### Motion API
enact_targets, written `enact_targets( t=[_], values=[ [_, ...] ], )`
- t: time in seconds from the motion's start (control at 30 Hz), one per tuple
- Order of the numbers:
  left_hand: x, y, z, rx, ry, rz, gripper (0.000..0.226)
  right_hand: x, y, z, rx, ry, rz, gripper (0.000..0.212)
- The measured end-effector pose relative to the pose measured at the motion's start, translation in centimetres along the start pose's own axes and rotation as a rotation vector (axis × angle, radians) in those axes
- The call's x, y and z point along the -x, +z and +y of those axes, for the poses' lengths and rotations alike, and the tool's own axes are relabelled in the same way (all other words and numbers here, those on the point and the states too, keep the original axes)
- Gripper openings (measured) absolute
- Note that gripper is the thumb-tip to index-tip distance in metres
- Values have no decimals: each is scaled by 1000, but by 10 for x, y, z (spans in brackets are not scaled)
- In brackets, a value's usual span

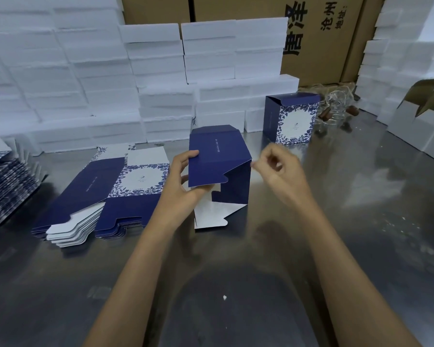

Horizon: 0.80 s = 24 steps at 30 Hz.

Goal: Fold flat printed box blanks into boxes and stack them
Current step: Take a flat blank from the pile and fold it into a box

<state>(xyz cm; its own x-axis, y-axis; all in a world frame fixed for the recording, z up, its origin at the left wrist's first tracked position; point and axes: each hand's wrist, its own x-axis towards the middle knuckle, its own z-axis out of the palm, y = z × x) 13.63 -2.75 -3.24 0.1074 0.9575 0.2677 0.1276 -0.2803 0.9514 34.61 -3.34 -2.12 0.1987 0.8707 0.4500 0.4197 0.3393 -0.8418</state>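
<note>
Steel worktop (336, 221) carries all items. White foam blocks (85, 83) are stacked in a wall beyond both hands, with brown cartons (323, 33) behind them. A pile of flat box blanks (98, 196), navy with floral print, lies just left of the left hand; a second, fanned pile (8, 181) sits farther left at the worktop edge. One finished box (292, 118) stands upright beyond the right hand, near glass items (336, 106). The half-formed box (219, 166) is held between the hands, its lower white flap (211, 216) hanging open toward the worktop. Left hand (183, 181) grips the box's left edge, thumb on the navy face, fingers curled behind. Right hand (278, 166) is at the box's right corner, fingers loosely curled; whether it pinches the edge cannot be determined owing to blur.
</note>
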Motion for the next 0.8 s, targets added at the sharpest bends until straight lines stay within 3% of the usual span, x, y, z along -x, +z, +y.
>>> enact_targets(
  t=[0.07, 0.17, 0.27, 0.37, 0.5, 0.7, 0.8],
  values=[
    [-1, -2, 0, -30, -3, -46, 71, 2, 6, -8, -69, -11, 48, 14],
    [-2, -11, 2, -111, -19, -176, 85, 8, 16, -10, -44, 22, -148, 27],
    [-2, -16, 5, -177, -33, -221, 88, 11, 21, -6, -69, 42, -152, 30],
    [0, -10, 7, -97, 4, -93, 63, 10, 25, -8, -171, 12, -79, 26],
    [0, 3, 4, 27, 177, 23, 25, 11, 29, -11, -175, -22, -123, 23],
    [0, 17, -2, 75, 181, 207, 14, 14, 43, -13, -203, -25, -40, 21],
    [0, 15, -2, 68, 196, 192, 15, 12, 43, -11, -211, -38, -26, 20]
  ],
)
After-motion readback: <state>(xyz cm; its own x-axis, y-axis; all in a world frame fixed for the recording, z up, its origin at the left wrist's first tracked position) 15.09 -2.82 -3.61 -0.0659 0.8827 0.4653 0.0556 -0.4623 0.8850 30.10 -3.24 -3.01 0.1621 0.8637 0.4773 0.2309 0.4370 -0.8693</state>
